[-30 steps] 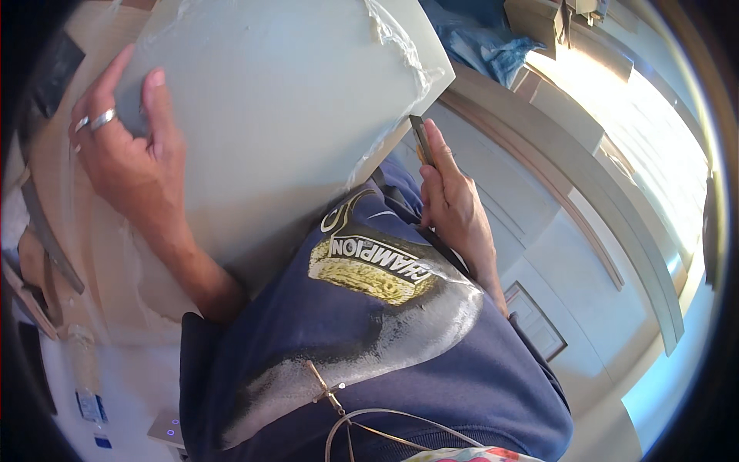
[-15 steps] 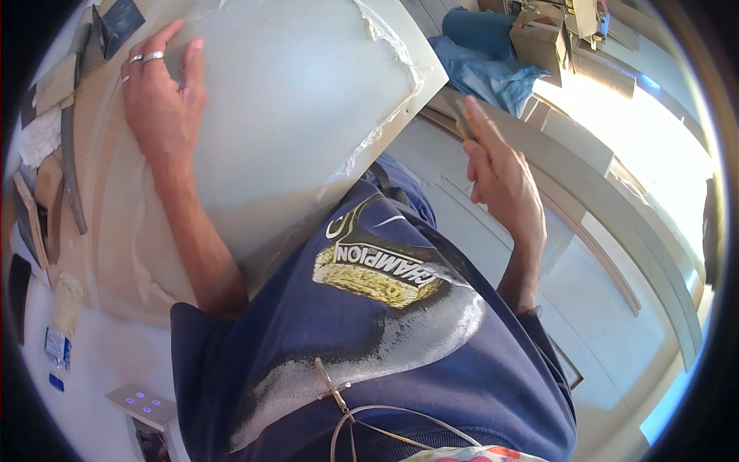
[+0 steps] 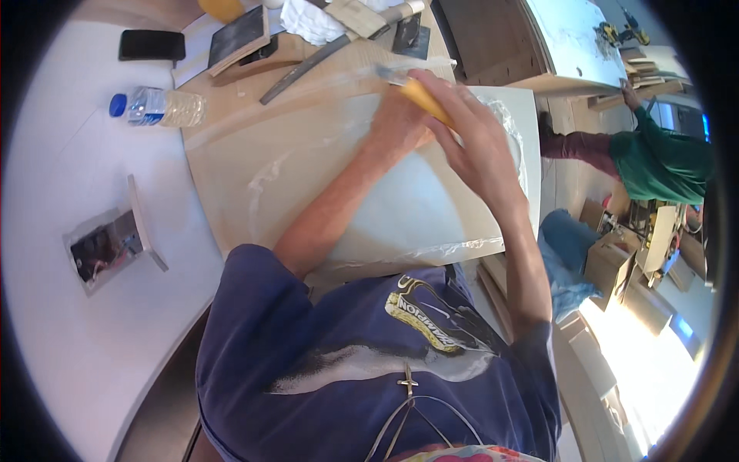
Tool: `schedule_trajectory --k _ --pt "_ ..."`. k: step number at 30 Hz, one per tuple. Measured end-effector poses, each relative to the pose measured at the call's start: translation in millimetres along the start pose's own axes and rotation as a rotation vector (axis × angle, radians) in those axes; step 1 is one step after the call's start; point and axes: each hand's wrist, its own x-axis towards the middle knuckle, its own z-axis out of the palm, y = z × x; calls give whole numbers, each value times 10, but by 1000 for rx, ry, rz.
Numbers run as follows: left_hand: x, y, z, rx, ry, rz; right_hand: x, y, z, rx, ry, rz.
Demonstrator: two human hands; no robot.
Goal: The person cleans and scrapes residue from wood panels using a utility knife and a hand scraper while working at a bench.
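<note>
A yellow-handled tool (image 3: 428, 102) with a short metal blade is gripped in my right hand (image 3: 481, 146), above the far part of a pale, smooth panel (image 3: 408, 208). The blade points to the far left; its exact kind is unclear. My left hand (image 3: 396, 119) rests at the panel's far part, just below the tool, its fingers partly hidden by my right hand and smeared. Ragged, whitish translucent film (image 3: 512, 127) runs along the panel's right and near edges. The panel lies on a wooden-toned worktop, with my left forearm stretched across it.
Beyond the panel lie a curved grey strip (image 3: 308, 69), a black-faced sanding block (image 3: 239, 37) and a crumpled white cloth (image 3: 310, 21). At left are a bottle (image 3: 165, 106), a black phone (image 3: 152, 45) and a recessed socket box (image 3: 104, 250). A person in green (image 3: 654, 165) stands far right.
My view has swung round, so the worktop items now appear at the far side. My right hand has brought the tool from beside the panel to over it, close to my left hand.
</note>
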Motion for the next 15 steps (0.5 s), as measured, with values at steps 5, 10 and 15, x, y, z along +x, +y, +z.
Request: schedule_trajectory --k 5,10,15 --pt "174 94 -30 -172 176 27 940 318 833 -225 -91 -337" --pt "189 -120 50 -163 176 84 1268 340 1757 -281 -184 -492" --pt "324 -46 -7 -178 56 44 1140 234 1510 -374 -72 -494"
